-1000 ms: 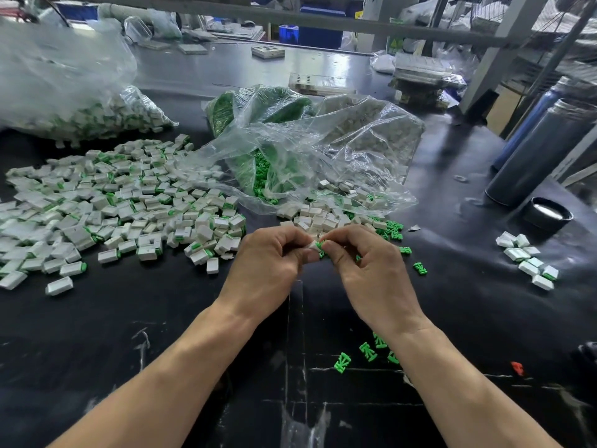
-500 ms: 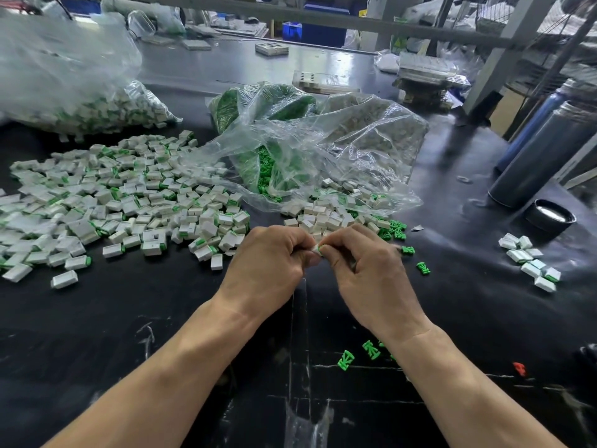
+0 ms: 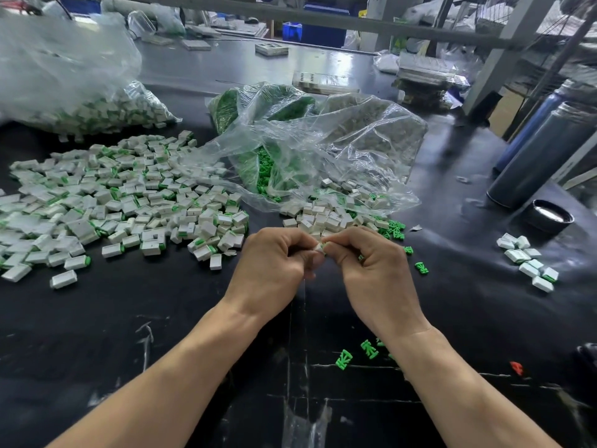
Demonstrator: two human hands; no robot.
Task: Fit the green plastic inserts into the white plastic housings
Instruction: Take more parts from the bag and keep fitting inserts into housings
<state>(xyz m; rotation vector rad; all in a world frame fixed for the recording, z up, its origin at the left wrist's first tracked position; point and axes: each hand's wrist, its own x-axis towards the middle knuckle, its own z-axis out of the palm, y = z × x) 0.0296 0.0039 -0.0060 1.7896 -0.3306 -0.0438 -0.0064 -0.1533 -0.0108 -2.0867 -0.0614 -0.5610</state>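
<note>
Pretty cluttered workshop bench, scuffed black top.

The black table (image 3: 97, 334) has pale scratches near its front edge; a grey metal frame bar (image 3: 323, 22) crosses above its far edge, with a blue bin (image 3: 292, 30) behind and shelving (image 3: 517, 33) past the far right corner.

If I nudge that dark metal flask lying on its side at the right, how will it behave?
The dark flask is cylindrical and lies on its side, so it would probably roll. It looks metal, so likely stiff. Its cap sits apart on the table; any contents might spill.
</note>
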